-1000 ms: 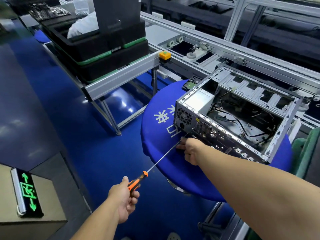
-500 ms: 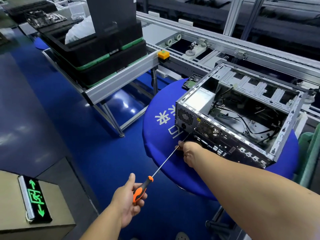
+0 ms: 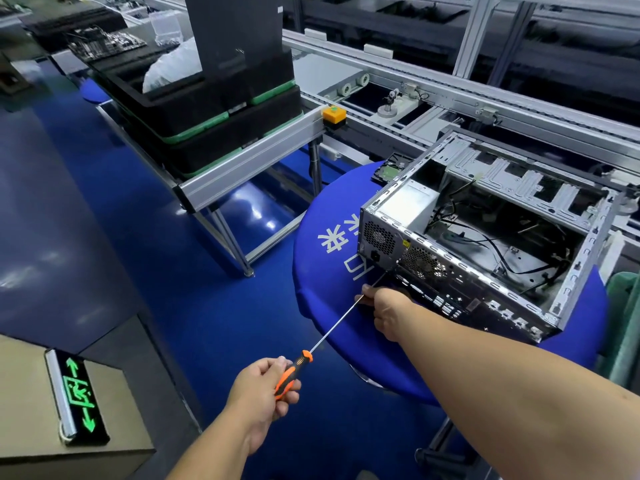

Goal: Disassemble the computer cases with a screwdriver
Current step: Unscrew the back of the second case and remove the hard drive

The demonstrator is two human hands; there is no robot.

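Orange-handled screwdriver [image 3: 313, 348] still gripped by left hand [image 3: 263, 393] — right hand [image 3: 386, 308] keeps pinching shaft.

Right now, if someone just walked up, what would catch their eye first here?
The open computer case on the round blue table, with loose black cables inside. Next, the long screwdriver: the left hand grips its orange handle, the right hand steadies the shaft near the case's rear panel. Lower left, a green exit sign glows.
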